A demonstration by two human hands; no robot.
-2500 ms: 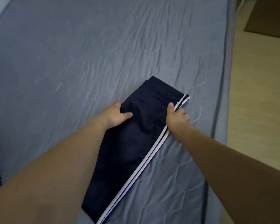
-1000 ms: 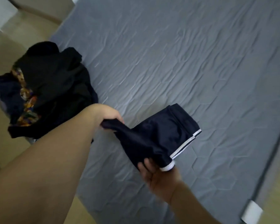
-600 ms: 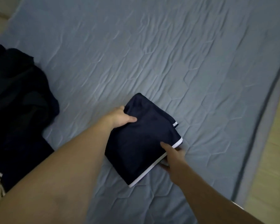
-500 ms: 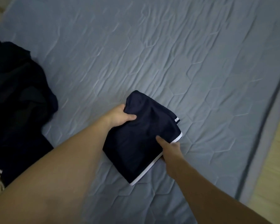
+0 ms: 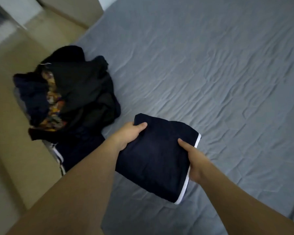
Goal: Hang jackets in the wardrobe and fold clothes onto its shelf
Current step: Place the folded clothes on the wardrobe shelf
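Folded navy trousers (image 5: 156,156) with a white side stripe form a compact square, held just above the grey mattress (image 5: 210,73). My left hand (image 5: 127,134) grips their left edge, thumb on top of the cloth. My right hand (image 5: 193,156) grips the right edge by the white stripe, thumb on top and fingers underneath. A heap of dark clothes (image 5: 66,92), one with an orange pattern, lies at the mattress's left edge.
Beige floor (image 5: 15,158) runs along the left of the mattress. A second navy garment with white stripes (image 5: 71,150) hangs over the mattress's left edge under the heap. A wall and a beige skirting show at the top left.
The trousers went from long and flat to a folded square. Both hands have lifted the square off the mattress, and the view has swung left so the heap shows fully.
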